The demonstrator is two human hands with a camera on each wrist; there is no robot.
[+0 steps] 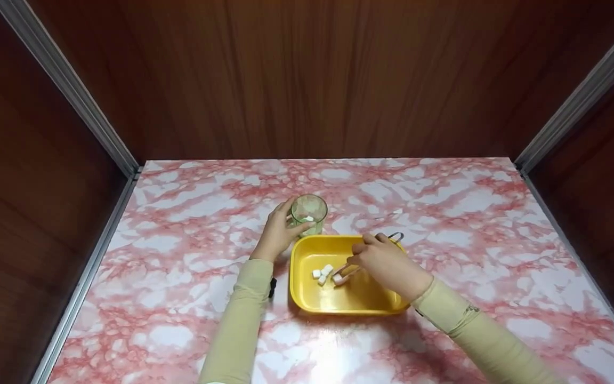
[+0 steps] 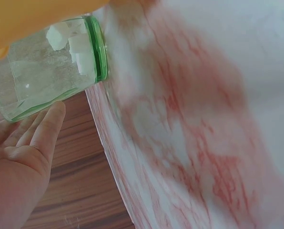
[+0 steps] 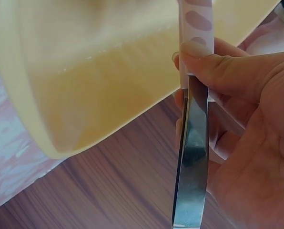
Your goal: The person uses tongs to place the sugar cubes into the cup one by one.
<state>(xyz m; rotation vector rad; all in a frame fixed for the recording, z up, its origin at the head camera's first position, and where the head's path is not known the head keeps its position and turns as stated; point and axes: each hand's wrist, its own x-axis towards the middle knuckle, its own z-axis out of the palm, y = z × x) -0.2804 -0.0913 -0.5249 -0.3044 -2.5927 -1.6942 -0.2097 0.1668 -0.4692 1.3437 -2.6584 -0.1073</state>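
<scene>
Red-and-white marbled tabletop (image 1: 477,256), yellow tray (image 1: 373,296), green-tinted glass (image 1: 309,205) upright beside it

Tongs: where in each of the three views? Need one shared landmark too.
Head: right of centre, below mid-height; tongs in the right hand, pink arms angled down-left into the yellow tray.
Left wrist: not in it.
Right wrist: right of centre, near-vertical, top edge to bottom; metal below, spotted pink above.
Landmark: the yellow tray; head lower middle, left wrist upper-left corner, right wrist upper left.
</scene>
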